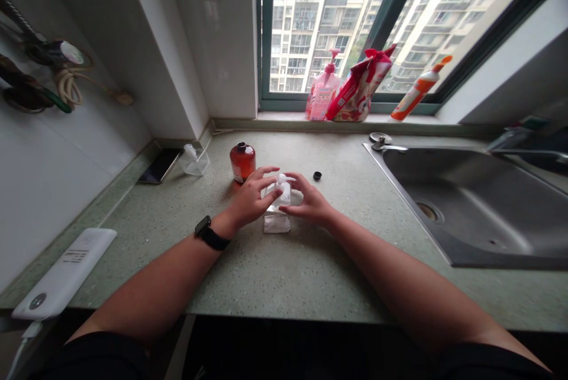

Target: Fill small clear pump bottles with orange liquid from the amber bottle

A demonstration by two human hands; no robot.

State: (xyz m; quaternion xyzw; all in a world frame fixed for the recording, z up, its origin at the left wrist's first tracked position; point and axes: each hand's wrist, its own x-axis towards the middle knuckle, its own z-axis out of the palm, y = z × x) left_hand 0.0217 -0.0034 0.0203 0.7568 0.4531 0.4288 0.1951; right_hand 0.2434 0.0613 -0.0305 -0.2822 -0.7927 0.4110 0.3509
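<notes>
A small clear pump bottle [284, 195] with a white pump head stands upright at the middle of the green speckled counter [284, 273]. My left hand [255, 195] is at its left side, fingers spread, with the thumb near the pump. On the right side my right hand [309, 197] curves around the bottle, thumb and fingers apart. Whether either hand presses on it is hard to tell. A white folded packet or tissue [277, 224] lies just in front of the bottle. Behind my left hand stands a red-brown bottle [242, 161] without a cap, and a black cap [317, 176] lies to the right.
A second clear pump bottle [195, 162] and a phone [160, 166] are at the back left. A white power bank [66, 272] with a cable lies front left. The steel sink [479, 208] is on the right. Bottles and a red bag [361, 90] stand on the windowsill.
</notes>
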